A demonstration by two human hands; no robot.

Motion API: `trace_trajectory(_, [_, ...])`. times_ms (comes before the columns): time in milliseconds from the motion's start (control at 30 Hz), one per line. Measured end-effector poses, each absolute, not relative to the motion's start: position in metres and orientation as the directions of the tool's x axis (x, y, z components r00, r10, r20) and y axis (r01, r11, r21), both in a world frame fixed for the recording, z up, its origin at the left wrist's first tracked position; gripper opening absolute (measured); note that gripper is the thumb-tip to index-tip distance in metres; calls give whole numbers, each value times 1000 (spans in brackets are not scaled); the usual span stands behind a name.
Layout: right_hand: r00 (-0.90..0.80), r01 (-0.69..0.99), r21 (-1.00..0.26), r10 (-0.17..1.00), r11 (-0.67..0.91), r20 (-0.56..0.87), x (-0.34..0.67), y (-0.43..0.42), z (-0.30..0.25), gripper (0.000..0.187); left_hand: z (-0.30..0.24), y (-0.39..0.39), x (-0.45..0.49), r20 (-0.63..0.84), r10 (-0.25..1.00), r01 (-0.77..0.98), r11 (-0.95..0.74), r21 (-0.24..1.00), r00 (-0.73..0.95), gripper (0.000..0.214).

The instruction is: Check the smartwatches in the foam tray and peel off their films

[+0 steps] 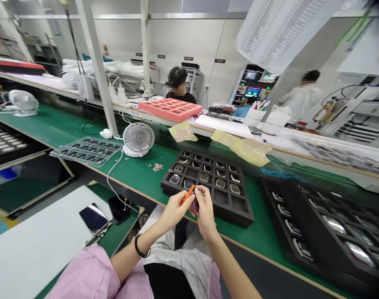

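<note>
Head view, lower middle of the frame: the left hand (174,211) and the right hand (205,212) are raised close together at the front edge of a green-topped table (146,176). The left hand's grip is clenched on a slim orange plastic stick (187,194), held between thumb and fingers. The right hand's grip pinches a small dark rounded piece with a purple sheen (195,204), just beside the stick's lower end; the piece is too small to identify. Just beyond the hands sits a black foam tray (243,212) with square compartments, most holding small square metal-rimmed pieces (204,177). A larger black tray (317,257) with similar glossy pieces fills the lower right. Left of the hands lie a clear plastic tray (86,151) and a white desk fan (138,139). Tan perforated sheets (182,132) and a salmon-pink foam tray (170,109) lie along the table's far side. A black bracelet (141,246) circles the left wrist, and a pink striped sleeve (83,274) covers the upper arm. Two co-workers (177,85) stand in the background.
</note>
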State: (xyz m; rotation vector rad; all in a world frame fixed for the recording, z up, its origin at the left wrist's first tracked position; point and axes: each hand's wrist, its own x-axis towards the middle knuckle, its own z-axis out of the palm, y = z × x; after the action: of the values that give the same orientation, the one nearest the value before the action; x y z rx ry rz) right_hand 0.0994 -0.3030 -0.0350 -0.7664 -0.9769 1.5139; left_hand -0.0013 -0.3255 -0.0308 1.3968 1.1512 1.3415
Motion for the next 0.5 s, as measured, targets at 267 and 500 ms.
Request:
trace_trajectory(267, [-219,-338,-941,975,-33,44,130,-228,-25,23,-30,-272,-111,248,886,596,39,802,-392,34])
trace_trajectory(500, [-272,251,-943,951,219,149,107,-163,-32,20,-59,-200,-161,173,887,751,242,615,-427,29])
